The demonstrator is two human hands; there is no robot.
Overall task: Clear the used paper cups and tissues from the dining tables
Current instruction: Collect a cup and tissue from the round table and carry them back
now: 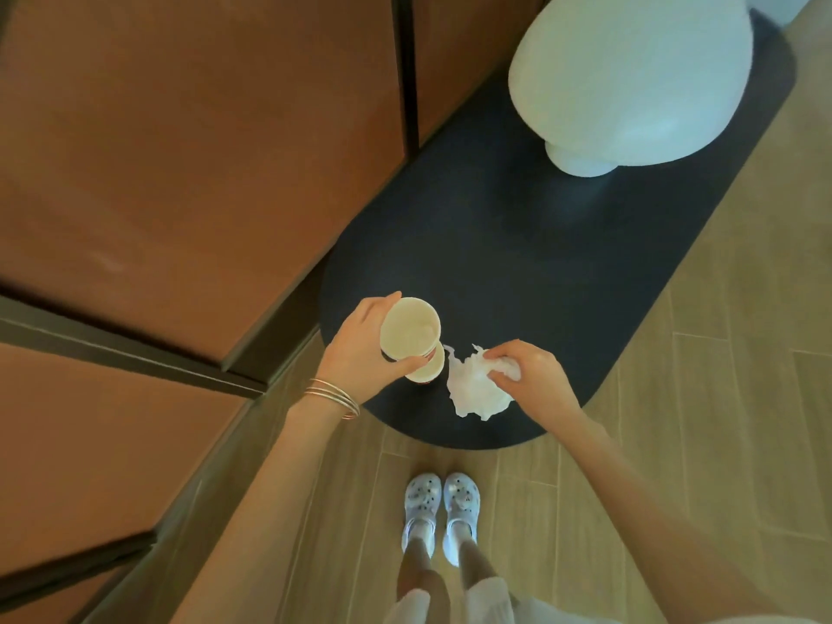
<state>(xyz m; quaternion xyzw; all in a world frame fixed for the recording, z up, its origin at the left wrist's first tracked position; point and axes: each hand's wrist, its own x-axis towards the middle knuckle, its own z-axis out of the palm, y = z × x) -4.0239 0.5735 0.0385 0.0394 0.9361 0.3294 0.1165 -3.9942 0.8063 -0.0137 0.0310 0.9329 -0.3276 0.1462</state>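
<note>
Floor: pale wood planks (720, 398), seen from the head view looking straight down; brown panels (180, 150) with dark frames ran along the left.
Surface: dark oval surface (495, 245) lay ahead of the shoes (441, 502); table top or mat, couldn't tell.
Bystander: white rounded object (630, 78) stood at its far end, well apart from both hands.
Left hand (360, 349): fingers and thumb wrapped round a paper cup (409, 328), mouth up, likely so dregs stayed in.
Second cup (430, 369): rim showed just under the first; nested or only held alongside, couldn't tell.
Right hand (531, 376): fingertips pinched a crumpled tissue (472, 391), most of it hanging loose below, just beside the cups.
Why: one hand per waste type, both kept over the near end of the oval.
Wrist: bangles (333, 396) on the left, clear of the cups.
Judgement: pickup looked done here; carrying to a bin seemed next.
Risk: loose tissue could tear or drop.
</note>
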